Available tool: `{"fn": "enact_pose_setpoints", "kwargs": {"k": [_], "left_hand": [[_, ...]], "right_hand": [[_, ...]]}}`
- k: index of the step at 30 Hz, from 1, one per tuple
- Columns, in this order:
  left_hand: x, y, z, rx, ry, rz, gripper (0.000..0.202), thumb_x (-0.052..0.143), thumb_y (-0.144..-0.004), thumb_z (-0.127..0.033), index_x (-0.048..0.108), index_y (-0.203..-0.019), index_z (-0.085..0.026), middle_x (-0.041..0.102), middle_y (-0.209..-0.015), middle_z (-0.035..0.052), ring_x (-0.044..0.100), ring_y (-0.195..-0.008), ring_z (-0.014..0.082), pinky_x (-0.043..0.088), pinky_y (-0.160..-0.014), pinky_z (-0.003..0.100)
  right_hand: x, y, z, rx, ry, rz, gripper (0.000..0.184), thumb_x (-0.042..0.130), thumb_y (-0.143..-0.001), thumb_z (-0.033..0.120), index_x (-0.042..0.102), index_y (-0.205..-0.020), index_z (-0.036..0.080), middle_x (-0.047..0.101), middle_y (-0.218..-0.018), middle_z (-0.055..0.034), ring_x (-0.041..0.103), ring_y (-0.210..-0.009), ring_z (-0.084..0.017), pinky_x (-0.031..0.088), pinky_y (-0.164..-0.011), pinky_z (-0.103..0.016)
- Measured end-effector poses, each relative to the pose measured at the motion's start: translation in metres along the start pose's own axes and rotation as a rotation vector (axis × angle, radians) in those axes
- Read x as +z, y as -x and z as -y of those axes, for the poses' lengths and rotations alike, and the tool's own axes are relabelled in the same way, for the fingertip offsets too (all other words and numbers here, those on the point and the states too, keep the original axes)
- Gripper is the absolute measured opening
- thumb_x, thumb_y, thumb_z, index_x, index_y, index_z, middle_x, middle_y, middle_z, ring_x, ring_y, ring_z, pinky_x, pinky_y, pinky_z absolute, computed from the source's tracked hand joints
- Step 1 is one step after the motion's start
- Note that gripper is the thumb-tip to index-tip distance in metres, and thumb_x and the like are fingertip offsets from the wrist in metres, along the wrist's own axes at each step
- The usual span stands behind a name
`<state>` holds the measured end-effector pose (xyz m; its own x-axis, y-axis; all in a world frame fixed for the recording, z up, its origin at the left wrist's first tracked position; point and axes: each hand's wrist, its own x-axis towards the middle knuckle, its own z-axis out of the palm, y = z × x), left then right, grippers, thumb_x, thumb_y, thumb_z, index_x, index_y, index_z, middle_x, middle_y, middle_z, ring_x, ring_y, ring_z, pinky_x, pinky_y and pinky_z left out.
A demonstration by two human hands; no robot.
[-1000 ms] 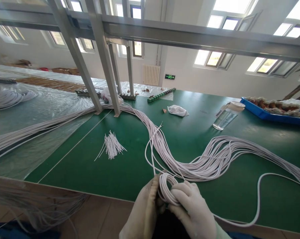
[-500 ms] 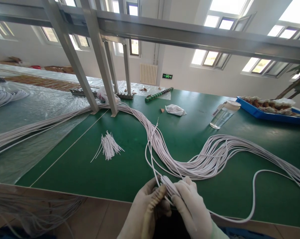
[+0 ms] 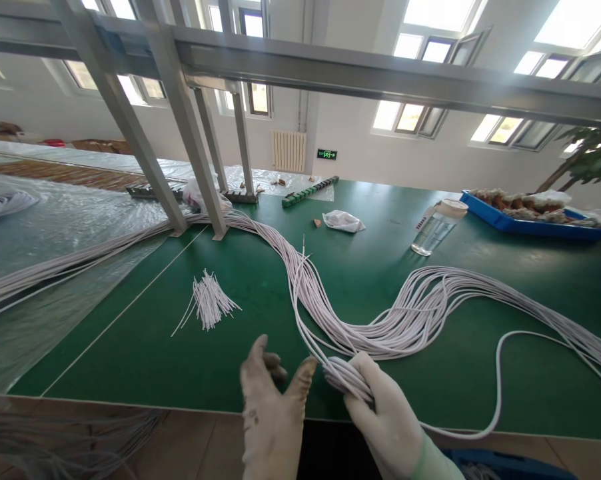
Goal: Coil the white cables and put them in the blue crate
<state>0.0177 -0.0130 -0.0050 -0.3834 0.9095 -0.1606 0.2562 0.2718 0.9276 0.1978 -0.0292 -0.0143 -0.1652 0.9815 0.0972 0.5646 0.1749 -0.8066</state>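
My right hand [image 3: 380, 407], in a white glove, is wrapped round a small bunch of white cables [image 3: 348, 379] near the front edge of the table. Left of it, my gloved left hand [image 3: 273, 400] is held apart from the cables, its thumb and fingers spread with nothing between them; its fingertips are stained dark. Beyond both hands, a thick bundle of white cables [image 3: 325, 293] curves across the green tabletop [image 3: 260, 267]. A loose cable end with a bared tip stands over that bundle. Short cut cable pieces [image 3: 210, 300] lie in a pile to the left.
Grey metal posts [image 3: 185, 127] stand on the table at the left under a crossbar. A water bottle [image 3: 438, 227] and a blue tray [image 3: 535, 227] are at the right rear. A white plastic bag [image 3: 344, 221] lies behind the bundle. One cable loops near the front edge.
My left hand has let go of the cables, moved left and spread its fingers. My right hand keeps its hold on the bunch. The view has shifted slightly.
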Motion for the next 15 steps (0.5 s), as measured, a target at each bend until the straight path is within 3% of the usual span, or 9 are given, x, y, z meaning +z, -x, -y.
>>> {"fn": "enact_pose_setpoints", "kwargs": {"k": [1, 2, 4, 6, 7, 9, 13, 15], "left_hand": [[-0.003, -0.004, 0.000, 0.197, -0.102, -0.058, 0.102, 0.076, -0.077, -0.069, 0.041, -0.154, -0.012, 0.056, -0.127, 0.0206, 0.056, -0.115, 0.0395, 0.047, -0.098, 0.053], [-0.007, -0.008, -0.001, 0.415, -0.168, -0.022, 0.096, 0.077, -0.078, -0.066, 0.044, -0.154, -0.017, 0.054, -0.137, 0.0212, 0.052, -0.126, 0.0418, 0.043, -0.105, 0.055], [-0.012, -0.017, -0.007, 0.817, -0.229, 0.311, 0.085, 0.080, -0.079, -0.058, 0.048, -0.153, -0.032, 0.056, -0.148, 0.0140, 0.044, -0.140, 0.0404, 0.031, -0.119, 0.054], [-0.013, -0.025, -0.015, 0.974, -0.252, 0.664, 0.079, 0.079, -0.083, -0.051, 0.045, -0.154, -0.042, 0.059, -0.149, 0.0060, 0.043, -0.145, 0.0347, 0.024, -0.125, 0.051], [-0.012, -0.028, -0.019, 0.967, -0.262, 0.758, 0.077, 0.077, -0.086, -0.049, 0.043, -0.154, -0.044, 0.059, -0.149, 0.0047, 0.044, -0.145, 0.0324, 0.025, -0.126, 0.049], [-0.009, -0.031, -0.025, 0.865, -0.306, 0.809, 0.069, 0.073, -0.090, -0.044, 0.044, -0.153, -0.043, 0.059, -0.147, 0.0050, 0.047, -0.141, 0.0307, 0.034, -0.122, 0.047], [0.003, -0.030, -0.030, 0.699, -0.447, 0.735, 0.061, 0.057, -0.098, -0.020, 0.045, -0.152, -0.046, 0.058, -0.144, 0.0051, 0.054, -0.132, 0.0302, 0.044, -0.113, 0.052], [0.010, -0.029, -0.033, 0.632, -0.435, 0.672, 0.055, 0.045, -0.100, -0.019, 0.048, -0.149, -0.044, 0.056, -0.146, 0.0058, 0.054, -0.133, 0.0300, 0.045, -0.112, 0.054]], "right_hand": [[-0.003, -0.001, 0.000, 0.023, -0.021, 0.026, 0.015, 0.048, -0.084, 0.013, 0.058, -0.092, 0.023, 0.058, -0.083, -0.0007, 0.056, -0.074, -0.020, 0.046, -0.068, -0.032], [-0.005, -0.003, -0.001, 0.031, -0.042, 0.047, 0.015, 0.049, -0.084, 0.013, 0.058, -0.092, 0.023, 0.058, -0.084, -0.0009, 0.057, -0.076, -0.020, 0.048, -0.070, -0.033], [-0.010, -0.005, -0.002, 0.003, -0.088, 0.065, 0.019, 0.051, -0.083, 0.012, 0.060, -0.096, 0.022, 0.060, -0.088, -0.0020, 0.060, -0.085, -0.022, 0.051, -0.079, -0.036], [-0.013, -0.008, -0.002, -0.043, -0.125, 0.057, 0.029, 0.053, -0.083, 0.010, 0.061, -0.108, 0.022, 0.064, -0.102, -0.0049, 0.062, -0.101, -0.025, 0.051, -0.094, -0.042], [-0.015, -0.009, -0.001, -0.061, -0.135, 0.049, 0.034, 0.053, -0.084, 0.010, 0.061, -0.115, 0.022, 0.064, -0.109, -0.0063, 0.061, -0.107, -0.026, 0.049, -0.100, -0.044], [-0.017, -0.011, 0.001, -0.079, -0.152, 0.033, 0.036, 0.052, -0.087, 0.011, 0.062, -0.120, 0.022, 0.064, -0.114, -0.0073, 0.061, -0.111, -0.026, 0.048, -0.105, -0.046], [-0.015, -0.017, 0.007, -0.066, -0.191, -0.057, 0.029, 0.050, -0.094, 0.018, 0.065, -0.118, 0.023, 0.067, -0.108, -0.0058, 0.066, -0.102, -0.023, 0.054, -0.097, -0.041], [-0.012, -0.022, 0.009, -0.038, -0.130, -0.166, 0.029, 0.048, -0.096, 0.020, 0.064, -0.121, 0.023, 0.067, -0.110, -0.0076, 0.066, -0.102, -0.023, 0.055, -0.095, -0.040]]}}
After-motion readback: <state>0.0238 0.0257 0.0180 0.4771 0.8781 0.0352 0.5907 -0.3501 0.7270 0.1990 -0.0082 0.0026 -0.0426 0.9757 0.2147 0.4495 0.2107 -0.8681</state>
